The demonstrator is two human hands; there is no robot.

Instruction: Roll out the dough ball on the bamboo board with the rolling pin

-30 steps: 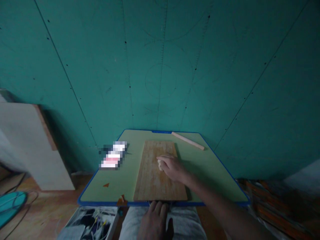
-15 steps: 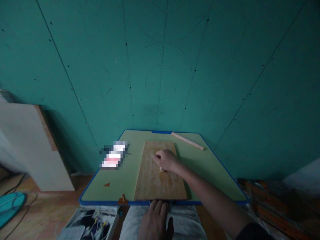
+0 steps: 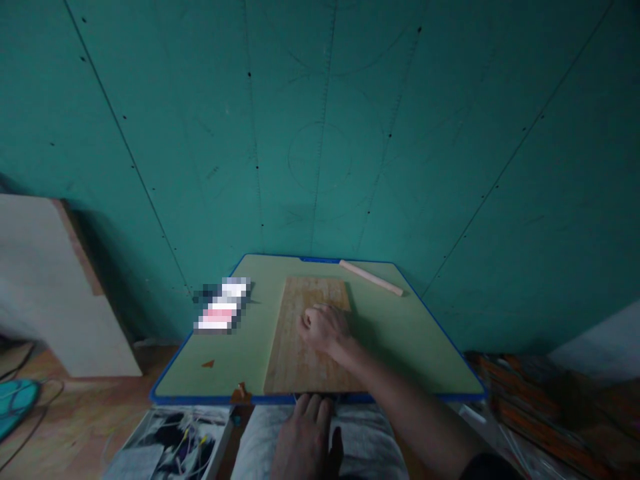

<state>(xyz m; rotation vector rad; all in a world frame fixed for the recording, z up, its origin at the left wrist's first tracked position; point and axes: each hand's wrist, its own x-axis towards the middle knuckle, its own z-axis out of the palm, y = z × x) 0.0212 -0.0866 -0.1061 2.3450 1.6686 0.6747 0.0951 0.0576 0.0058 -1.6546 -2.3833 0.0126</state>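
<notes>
A wooden board (image 3: 285, 360) lies on a pale green table (image 3: 400, 347) with a blue edge. Over the middle of the board is my right hand (image 3: 326, 328), its fingers curled closed; what they hold, if anything, is hidden. My left hand (image 3: 305, 437) rests at the table's front edge above my lap, fingers stretched out, nothing visible in it. A pale wooden rolling stick (image 3: 371, 278) lies slantwise at the back right of the table.
A blurred-out device (image 3: 223, 305) is at the table's left edge. Small brown scraps (image 3: 209, 363) lie at the front left. Below stands a box of cables (image 3: 187, 443). A green wall (image 3: 320, 133) rises behind, and a pale panel (image 3: 65, 287) leans at left.
My right hand has come slightly nearer over the board. The small pale lump seen beneath it earlier is now hidden. The whole view has shifted a little.
</notes>
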